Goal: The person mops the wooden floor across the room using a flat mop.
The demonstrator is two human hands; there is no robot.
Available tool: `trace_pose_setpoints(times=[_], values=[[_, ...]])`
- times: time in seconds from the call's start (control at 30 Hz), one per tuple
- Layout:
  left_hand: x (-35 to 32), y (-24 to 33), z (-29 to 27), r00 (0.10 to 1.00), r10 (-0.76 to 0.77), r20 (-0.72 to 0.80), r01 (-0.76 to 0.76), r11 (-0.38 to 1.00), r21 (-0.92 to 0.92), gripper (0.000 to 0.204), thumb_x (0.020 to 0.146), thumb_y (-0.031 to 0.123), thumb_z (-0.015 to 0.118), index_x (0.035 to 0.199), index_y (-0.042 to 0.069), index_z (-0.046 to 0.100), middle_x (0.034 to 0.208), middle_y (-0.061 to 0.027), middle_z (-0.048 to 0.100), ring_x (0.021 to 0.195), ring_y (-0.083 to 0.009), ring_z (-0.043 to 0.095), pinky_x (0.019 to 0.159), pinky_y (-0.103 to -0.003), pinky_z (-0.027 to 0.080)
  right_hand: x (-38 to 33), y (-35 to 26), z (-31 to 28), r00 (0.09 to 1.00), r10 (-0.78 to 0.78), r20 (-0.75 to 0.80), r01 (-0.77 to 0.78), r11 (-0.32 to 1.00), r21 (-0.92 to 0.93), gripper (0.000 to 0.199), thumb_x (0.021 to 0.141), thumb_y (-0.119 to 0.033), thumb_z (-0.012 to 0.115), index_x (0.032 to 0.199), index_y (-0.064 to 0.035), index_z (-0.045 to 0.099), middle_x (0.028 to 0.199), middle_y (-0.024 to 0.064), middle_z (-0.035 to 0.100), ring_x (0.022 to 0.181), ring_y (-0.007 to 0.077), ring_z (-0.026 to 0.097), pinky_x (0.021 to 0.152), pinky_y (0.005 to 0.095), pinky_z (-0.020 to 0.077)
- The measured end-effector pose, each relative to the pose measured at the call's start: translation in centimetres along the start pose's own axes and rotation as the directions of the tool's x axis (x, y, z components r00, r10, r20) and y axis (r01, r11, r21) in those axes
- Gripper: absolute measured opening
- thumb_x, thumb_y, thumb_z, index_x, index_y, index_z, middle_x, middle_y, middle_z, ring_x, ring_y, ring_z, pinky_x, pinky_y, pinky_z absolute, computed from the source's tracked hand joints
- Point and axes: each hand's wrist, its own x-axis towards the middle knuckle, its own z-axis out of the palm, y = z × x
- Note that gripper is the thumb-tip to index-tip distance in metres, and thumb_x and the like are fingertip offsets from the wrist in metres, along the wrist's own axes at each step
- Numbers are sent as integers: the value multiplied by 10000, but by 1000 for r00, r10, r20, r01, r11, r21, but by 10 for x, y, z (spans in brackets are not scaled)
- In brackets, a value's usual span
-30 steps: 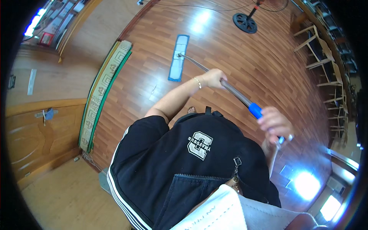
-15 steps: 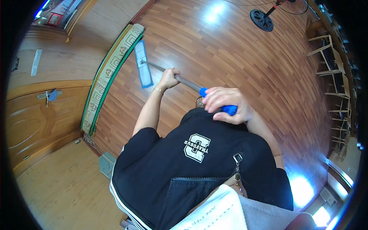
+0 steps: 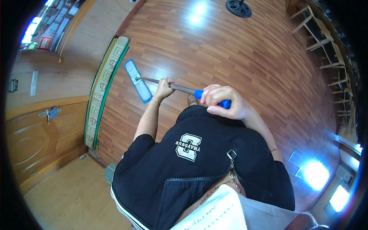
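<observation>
Both hands grip the mop handle (image 3: 180, 88): your left hand (image 3: 165, 87) nearer the mop head (image 3: 138, 81), upper left; right hand (image 3: 224, 101) on the blue grip.

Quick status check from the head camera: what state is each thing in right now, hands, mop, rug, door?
Left hand: closed around the metal mop handle.
Right hand: closed on the blue grip at the handle's upper end.
Mop head: flat on the wooden floor, beside the rug.
Rug: lying flat along the floor's edge.
Wooden door: appears shut.
Fan base: standing on the floor.
</observation>
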Motion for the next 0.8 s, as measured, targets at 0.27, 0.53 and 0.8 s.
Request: trace_pose_setpoints(times=[0.27, 0.53, 0.8], values=[[19, 163, 91, 938, 342, 45, -325, 920, -218, 389, 714, 201, 808, 596, 13, 488, 538, -105, 420, 535, -238, 383, 511, -373, 321, -132, -117, -19, 995, -27, -96, -6, 946, -324, 178, 722, -63, 690, 599, -76, 562, 645, 39, 594, 779, 235, 660, 899, 417, 419], [1, 320, 153, 734, 643, 219, -470, 713, -521, 401, 737, 203, 806, 582, 29, 479, 514, -76, 395, 498, -204, 381, 503, -349, 312, -198, -201, 2, 953, -299, -39, 239, 828, -508, 363, 713, -254, 792, 560, -98, 503, 593, 26, 490, 586, 228, 558, 590, 338, 444], [-20, 360, 173, 541, 803, 251, -445, 526, -724, 324, 740, 187, 785, 642, 31, 518, 584, -119, 438, 568, -271, 460, 566, -361, 381, -182, -204, 14, 857, -502, 114, 498, 754, -428, 426, 817, -435, 689, 618, -103, 512, 581, 34, 491, 562, 231, 551, 562, 346, 421]])
